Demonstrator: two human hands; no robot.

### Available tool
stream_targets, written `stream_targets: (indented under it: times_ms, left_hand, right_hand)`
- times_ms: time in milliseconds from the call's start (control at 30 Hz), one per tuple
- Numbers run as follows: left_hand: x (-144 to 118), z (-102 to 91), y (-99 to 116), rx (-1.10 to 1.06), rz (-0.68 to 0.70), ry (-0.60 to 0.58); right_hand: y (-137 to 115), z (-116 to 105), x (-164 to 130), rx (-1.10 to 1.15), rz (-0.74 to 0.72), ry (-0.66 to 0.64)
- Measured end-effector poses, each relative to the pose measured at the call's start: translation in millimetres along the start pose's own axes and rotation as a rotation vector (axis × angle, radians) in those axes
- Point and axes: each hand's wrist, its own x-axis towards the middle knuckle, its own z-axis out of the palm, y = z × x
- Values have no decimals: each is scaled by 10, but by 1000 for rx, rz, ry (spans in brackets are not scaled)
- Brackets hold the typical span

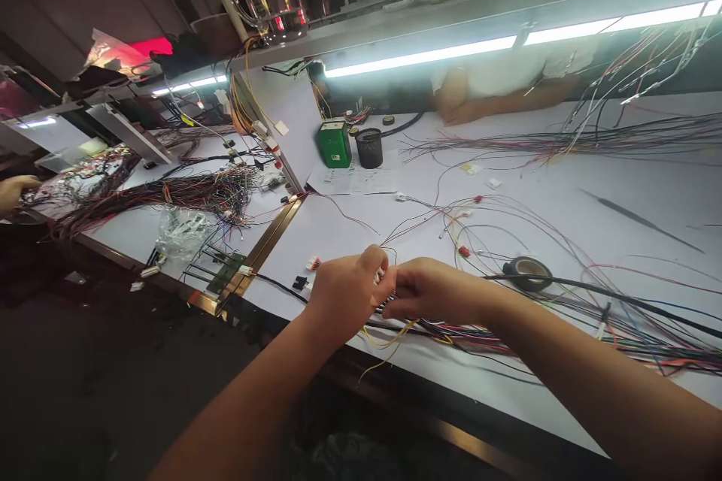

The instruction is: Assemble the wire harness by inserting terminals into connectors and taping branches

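Observation:
Over the front of the white table my left hand (345, 291) is closed around a small white connector (379, 277), mostly covered by the fingers. My right hand (432, 290) meets it from the right, its fingertips pinched on a thin wire at the connector; the exact point of grip is hidden. Below both hands runs a harness of many coloured wires (479, 338), with yellow wires (389, 342) hanging toward the edge. A black connector (301, 283) and a small connector with orange wires (313, 264) lie left of my left hand.
A roll of black tape (528, 273) lies right of my hands. Behind are a green box (335, 144), a black mesh cup (370, 149) and tweezers (637, 215). Another person's arm (496, 107) rests across the table. Wire bundles (163, 199) cover the left bench.

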Motion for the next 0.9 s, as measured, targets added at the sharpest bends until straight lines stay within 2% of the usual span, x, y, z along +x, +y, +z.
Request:
stream_targets:
  times_ms: [233, 367, 433, 500, 567, 667, 733, 800, 900]
  left_hand:
    - [-44, 141, -18, 51, 28, 96]
    - [-38, 162, -32, 84, 65, 75]
    - [-21, 138, -40, 91, 82, 76]
    - [-3, 105, -43, 79, 90, 89]
    - [9, 75, -38, 57, 84, 91]
    - [16, 47, -28, 19, 48, 60]
    - [23, 31, -24, -5, 8, 4]
    - [39, 13, -25, -36, -46, -72]
    - [76, -9, -43, -89, -150, -144]
  right_hand:
    - [340, 141, -91, -207, 121, -79]
    - [335, 98, -117, -424, 129, -98]
    - [270, 22, -102, -450, 54, -85]
    - [183, -59, -64, -328, -52, -48]
    - [107, -106, -11, -48, -80, -38]
    - [84, -77, 53, 424, -2, -112]
    - [133, -18, 59, 630, 39, -157]
    - [195, 37, 29, 726, 82, -170]
    - [246, 80, -61, 711, 171, -142]
